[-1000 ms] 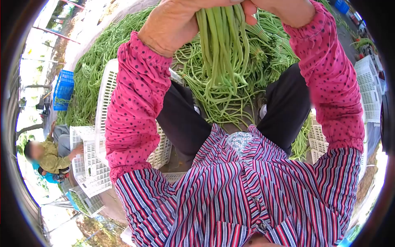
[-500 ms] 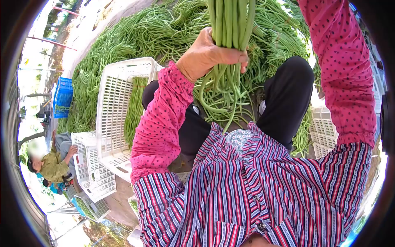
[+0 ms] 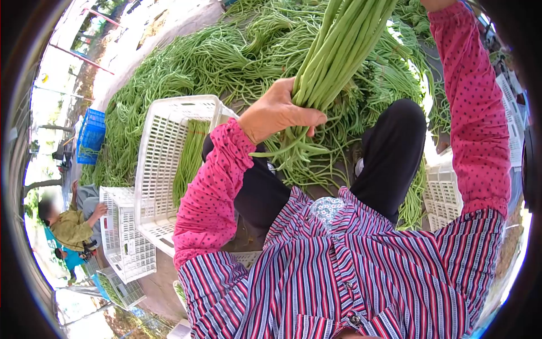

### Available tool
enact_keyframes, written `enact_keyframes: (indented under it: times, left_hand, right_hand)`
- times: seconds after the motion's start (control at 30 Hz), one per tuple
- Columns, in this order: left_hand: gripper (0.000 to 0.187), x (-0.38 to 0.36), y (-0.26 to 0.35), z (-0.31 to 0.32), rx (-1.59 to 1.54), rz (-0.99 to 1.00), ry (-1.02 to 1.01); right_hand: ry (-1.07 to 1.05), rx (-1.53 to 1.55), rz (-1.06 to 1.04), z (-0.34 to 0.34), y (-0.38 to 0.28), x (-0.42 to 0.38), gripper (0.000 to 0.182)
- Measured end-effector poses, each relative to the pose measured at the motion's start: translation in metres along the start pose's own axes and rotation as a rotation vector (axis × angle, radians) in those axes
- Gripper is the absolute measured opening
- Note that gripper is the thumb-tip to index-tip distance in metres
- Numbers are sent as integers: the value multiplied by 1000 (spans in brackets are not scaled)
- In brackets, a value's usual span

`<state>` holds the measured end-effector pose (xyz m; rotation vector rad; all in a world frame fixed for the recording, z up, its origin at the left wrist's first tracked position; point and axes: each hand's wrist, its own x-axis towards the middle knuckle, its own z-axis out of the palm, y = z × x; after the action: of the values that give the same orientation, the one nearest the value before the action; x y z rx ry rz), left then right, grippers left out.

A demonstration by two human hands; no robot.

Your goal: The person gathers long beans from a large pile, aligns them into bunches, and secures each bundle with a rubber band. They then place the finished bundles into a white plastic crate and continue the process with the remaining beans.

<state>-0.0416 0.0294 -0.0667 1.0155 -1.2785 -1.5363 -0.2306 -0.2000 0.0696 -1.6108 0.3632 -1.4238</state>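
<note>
My left hand (image 3: 282, 112) is wrapped round the lower part of a thick bundle of long green beans (image 3: 341, 51), which leans up to the right, its loose ends dangling below my fist. At the top right edge, only the base of my right hand (image 3: 437, 4) shows; its fingers are out of frame. Behind the bundle spreads a large heap of green beans (image 3: 226, 62) on the ground. To the left of my knee stands a white plastic crate (image 3: 161, 147) with a bundle of beans (image 3: 192, 158) lying in it.
A blue crate (image 3: 91, 137) stands beyond the heap at the left. More white crates (image 3: 127, 240) are at the lower left, near another person (image 3: 70, 226) sitting there. Another white crate (image 3: 443, 195) stands beside my right knee. My bent knees flank the space before me.
The bundle has gone from upright to tilted up to the right. My left hand is lower in view and slightly further left. The base of my right hand has come into view at the top.
</note>
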Motion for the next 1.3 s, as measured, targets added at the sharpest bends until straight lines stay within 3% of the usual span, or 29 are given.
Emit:
enact_keyframes:
  times: [0.13, 0.17, 0.2, 0.27, 0.3, 0.37, 0.47, 0.53, 0.57, 0.6, 0.67, 0.8, 0.87, 0.93, 0.97, 1.0, 1.2, 1.27, 1.3]
  left_hand:
    - [29, -22, 39, -29, 462, -53, 142]
    - [28, -35, 53, -35, 494, -72, 180]
    - [27, -48, 68, -43, 535, -87, 225]
    - [26, -78, 84, -61, 684, -113, 347]
    - [25, -94, 90, -68, 837, -123, 406]
    - [25, -134, 99, -74, 821, -150, 513]
    - [25, -188, 107, -100, 840, -241, 650]
    - [29, -228, 106, -117, 889, -334, 745]
    - [29, -259, 112, -106, 902, -316, 770]
    - [31, -279, 104, -114, 856, -334, 799]
    - [33, -317, 81, -128, 791, -358, 841]
    - [44, -367, 20, -147, 653, -530, 936]
    - [44, -391, -28, -160, 614, -579, 866]
    - [45, -395, -64, -162, 550, -592, 830]
    - [45, -395, -82, -160, 491, -522, 825]
    - [46, -392, -97, -163, 376, -575, 789]
    - [49, -365, -172, -166, 60, -597, 634]
    - [51, -342, -190, -169, -133, -601, 518]
    - [54, -337, -200, -169, -290, -765, 419]
  right_hand:
    - [29, 25, 57, 10, 10, -16, 16]
    - [-143, -27, -44, 7, 20, -16, 18]
    - [-43, 145, 133, 29, 12, -20, 20]
    - [-322, 322, 81, 54, 21, -29, 22]
    - [-254, 280, 90, 80, 16, -36, 23]
    - [-201, 211, 178, 124, 14, -40, 23]
    - [-339, 120, 366, 177, 27, -36, 18]
    - [-711, 239, 316, 201, 66, -27, 19]
    - [-651, 162, 138, 220, 58, -49, 20]
    - [-672, 165, 148, 244, 69, -54, 20]
    - [-548, 255, 752, 293, 91, -62, 19]
    - [-712, 250, 958, 356, 113, -108, 16]
    - [-749, 249, 986, 372, 137, -131, 13]
    - [-891, 105, 881, 390, 172, -149, 27]
    - [-929, 100, 961, 393, 186, -153, 23]
    - [-950, 24, 967, 395, 178, -156, 25]
    - [-1214, -323, 783, 392, 217, -161, 30]
    - [-1486, -647, 538, 382, 228, -157, 28]
    - [-1621, -660, 186, 379, 241, -160, 23]
